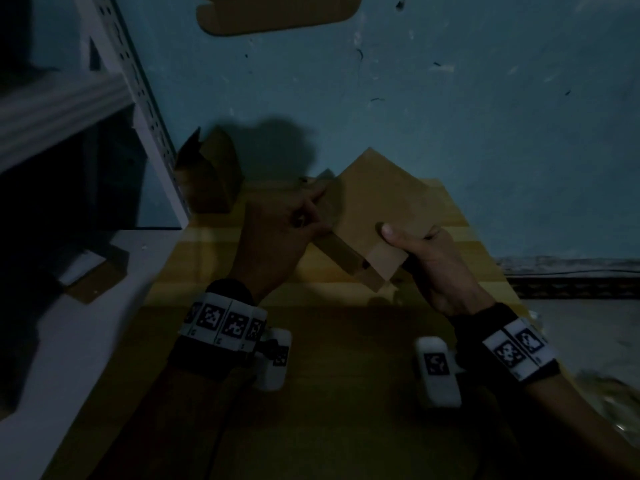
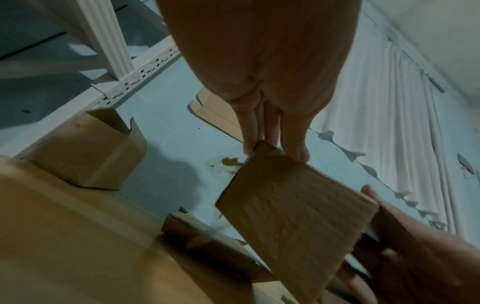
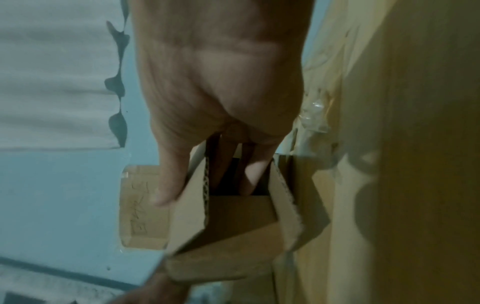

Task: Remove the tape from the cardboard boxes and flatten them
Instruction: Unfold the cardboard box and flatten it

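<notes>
Hands (image 1: 277,233) (image 1: 429,258) both grip one cardboard box (image 1: 377,209) (thumbs outside, right fingers inside).

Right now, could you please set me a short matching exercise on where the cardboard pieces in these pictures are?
Things:
1. small box
2. open box
3. flattened cardboard

Places:
A. lying flat on the blue floor, far from the hands
B. held by the left hand and right hand
C. standing beside the white shelf post

Pairs: 1-B, 2-C, 3-A
</notes>
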